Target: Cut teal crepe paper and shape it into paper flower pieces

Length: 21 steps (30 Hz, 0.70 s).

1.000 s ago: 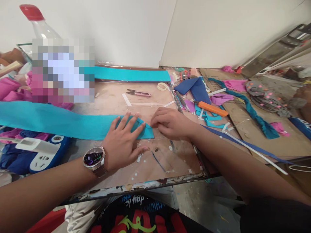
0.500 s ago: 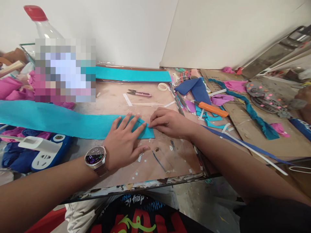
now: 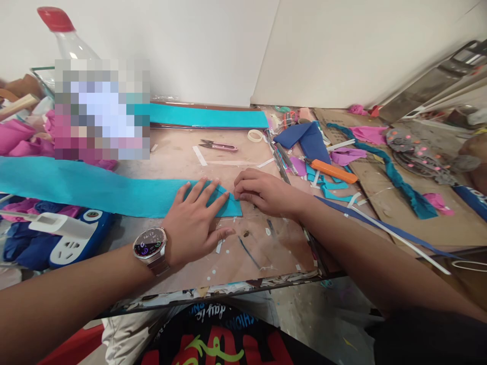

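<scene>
Left hand (image 3: 194, 220) flat on the folded end of the teal strip (image 3: 87, 185), fingers spread wide, palm down, pressing the paper against the counter (image 3: 262, 248); grip not closed on anything. Watch (image 3: 149, 245) on the left wrist, face up. Right hand (image 3: 262, 192) just beside the folded tip, fingers curled, fingertips (image 3: 239, 191) touching the pointed corner of the strip; grip narrow, pinching at the paper edge, though exact contact partly hidden by the knuckles. Strip running from the left edge of the view across the counter to the centre, ending in a triangular fold under the left fingers. Second teal strip (image 3: 207, 118) lying flat along the back wall, well apart from both hands. Snips (image 3: 218, 146) with pink handles between the two strips, closed, lying flat. Tape ring (image 3: 254, 135) just right of the snips. Orange knife (image 3: 334, 171) to the right of the right hand, resting on teal scraps. Blue paper (image 3: 304, 137) folded behind the knife. Power strip (image 3: 70, 238) at the left counter edge, below the strip. Bottle (image 3: 63, 35) with red cap at upper left, upright. Twisted teal paper (image 3: 395, 175) on cardboard at the right.
</scene>
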Each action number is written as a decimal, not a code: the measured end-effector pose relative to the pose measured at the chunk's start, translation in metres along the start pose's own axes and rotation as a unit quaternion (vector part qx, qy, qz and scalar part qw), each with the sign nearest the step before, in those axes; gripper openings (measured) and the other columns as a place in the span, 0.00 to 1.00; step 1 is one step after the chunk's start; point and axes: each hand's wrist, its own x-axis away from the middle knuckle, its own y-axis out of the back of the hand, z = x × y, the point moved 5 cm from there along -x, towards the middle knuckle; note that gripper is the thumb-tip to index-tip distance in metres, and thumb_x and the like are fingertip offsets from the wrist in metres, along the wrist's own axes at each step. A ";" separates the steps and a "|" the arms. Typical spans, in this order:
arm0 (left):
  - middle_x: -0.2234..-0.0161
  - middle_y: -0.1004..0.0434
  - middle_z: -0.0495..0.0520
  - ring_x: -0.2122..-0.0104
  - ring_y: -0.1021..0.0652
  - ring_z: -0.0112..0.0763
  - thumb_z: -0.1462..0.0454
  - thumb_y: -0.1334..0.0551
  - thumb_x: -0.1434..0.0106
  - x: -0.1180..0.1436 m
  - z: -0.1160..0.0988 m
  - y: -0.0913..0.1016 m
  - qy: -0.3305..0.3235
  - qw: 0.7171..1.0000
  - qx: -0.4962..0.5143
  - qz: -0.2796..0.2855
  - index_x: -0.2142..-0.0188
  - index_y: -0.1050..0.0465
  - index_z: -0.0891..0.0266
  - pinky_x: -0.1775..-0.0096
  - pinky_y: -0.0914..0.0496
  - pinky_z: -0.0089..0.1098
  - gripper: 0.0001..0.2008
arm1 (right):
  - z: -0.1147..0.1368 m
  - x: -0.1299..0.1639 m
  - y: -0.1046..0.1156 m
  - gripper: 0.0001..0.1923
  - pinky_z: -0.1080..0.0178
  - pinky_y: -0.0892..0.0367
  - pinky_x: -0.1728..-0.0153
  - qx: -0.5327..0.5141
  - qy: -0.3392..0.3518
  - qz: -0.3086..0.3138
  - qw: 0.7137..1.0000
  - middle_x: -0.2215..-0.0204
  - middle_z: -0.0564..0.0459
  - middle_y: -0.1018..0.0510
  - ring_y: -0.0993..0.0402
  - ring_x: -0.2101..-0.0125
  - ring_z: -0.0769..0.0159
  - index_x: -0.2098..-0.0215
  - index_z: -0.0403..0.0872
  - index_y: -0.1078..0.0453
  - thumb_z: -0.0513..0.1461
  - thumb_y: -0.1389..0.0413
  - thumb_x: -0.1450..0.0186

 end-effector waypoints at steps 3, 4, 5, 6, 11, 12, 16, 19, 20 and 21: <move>0.28 0.45 0.64 0.30 0.44 0.60 0.40 0.50 0.31 0.000 0.000 0.000 0.001 1.000 -0.003 0.003 0.31 0.38 0.58 0.36 0.46 0.61 0.37 | -0.001 0.001 0.001 0.10 0.57 0.30 0.51 0.000 0.007 -0.002 1.000 0.59 0.46 0.23 0.26 0.56 0.60 0.56 0.46 0.22 0.35 0.47 0.28; 0.29 0.44 0.65 0.30 0.44 0.60 0.40 0.50 0.31 0.000 0.000 0.000 0.001 1.000 -0.002 0.003 0.31 0.38 0.58 0.36 0.46 0.61 0.37 | -0.002 0.001 0.001 0.10 0.58 0.30 0.52 0.002 0.013 -0.003 1.000 0.59 0.46 0.23 0.26 0.56 0.61 0.56 0.47 0.22 0.35 0.47 0.28; 0.29 0.44 0.65 0.30 0.44 0.61 0.40 0.49 0.31 0.000 0.000 0.000 0.002 1.000 -0.001 0.003 0.31 0.38 0.58 0.36 0.46 0.61 0.37 | -0.002 0.001 0.001 0.11 0.58 0.30 0.53 0.005 0.018 -0.004 1.000 0.60 0.46 0.22 0.26 0.57 0.61 0.56 0.47 0.21 0.35 0.46 0.28; 0.29 0.44 0.65 0.30 0.44 0.61 0.40 0.49 0.31 -0.001 0.000 0.000 0.002 1.000 0.000 0.003 0.31 0.38 0.57 0.36 0.46 0.61 0.37 | -0.003 0.001 0.000 0.10 0.58 0.30 0.53 0.008 0.020 -0.005 1.000 0.60 0.46 0.22 0.26 0.57 0.61 0.56 0.48 0.21 0.36 0.46 0.28; 0.29 0.44 0.65 0.30 0.44 0.61 0.40 0.50 0.30 0.000 0.000 0.000 0.001 1.000 -0.001 0.005 0.31 0.37 0.58 0.36 0.47 0.61 0.37 | -0.004 0.000 -0.004 0.09 0.59 0.31 0.53 0.020 0.008 -0.002 1.000 0.60 0.47 0.23 0.27 0.58 0.61 0.60 0.47 0.21 0.36 0.44 0.29; 0.29 0.44 0.65 0.30 0.44 0.61 0.40 0.50 0.30 0.000 0.000 0.000 0.001 1.000 -0.001 0.005 0.31 0.37 0.58 0.36 0.46 0.61 0.37 | -0.004 0.000 -0.005 0.09 0.58 0.31 0.53 0.023 0.007 0.000 1.000 0.60 0.47 0.23 0.27 0.58 0.61 0.60 0.47 0.21 0.36 0.45 0.29; 0.29 0.43 0.66 0.30 0.44 0.62 0.40 0.50 0.31 0.000 0.000 -0.001 -0.003 1.000 -0.003 0.001 0.32 0.37 0.59 0.36 0.46 0.62 0.37 | 0.001 -0.001 -0.004 0.09 0.57 0.32 0.52 0.032 0.012 0.000 0.999 0.59 0.46 0.24 0.28 0.57 0.60 0.60 0.46 0.23 0.36 0.47 0.28; 0.29 0.43 0.66 0.30 0.44 0.62 0.40 0.50 0.31 0.000 0.000 -0.001 -0.003 1.000 -0.003 -0.003 0.32 0.37 0.59 0.36 0.46 0.62 0.37 | 0.001 -0.001 -0.001 0.11 0.58 0.32 0.52 0.021 0.011 -0.004 1.000 0.59 0.45 0.24 0.27 0.56 0.60 0.58 0.46 0.23 0.35 0.48 0.27; 0.29 0.43 0.65 0.30 0.44 0.61 0.40 0.50 0.31 -0.001 0.000 -0.002 -0.003 1.000 -0.003 -0.004 0.32 0.37 0.58 0.36 0.46 0.61 0.37 | 0.001 0.000 0.001 0.11 0.58 0.31 0.53 0.017 0.013 -0.004 1.000 0.59 0.45 0.23 0.27 0.56 0.60 0.57 0.46 0.23 0.36 0.49 0.27; 0.29 0.44 0.65 0.30 0.44 0.61 0.40 0.50 0.31 -0.001 0.000 -0.002 -0.003 1.000 -0.003 -0.004 0.32 0.37 0.58 0.36 0.46 0.61 0.37 | 0.000 0.000 0.001 0.11 0.59 0.31 0.53 0.015 0.016 -0.004 1.000 0.59 0.46 0.23 0.27 0.57 0.61 0.56 0.46 0.23 0.36 0.49 0.27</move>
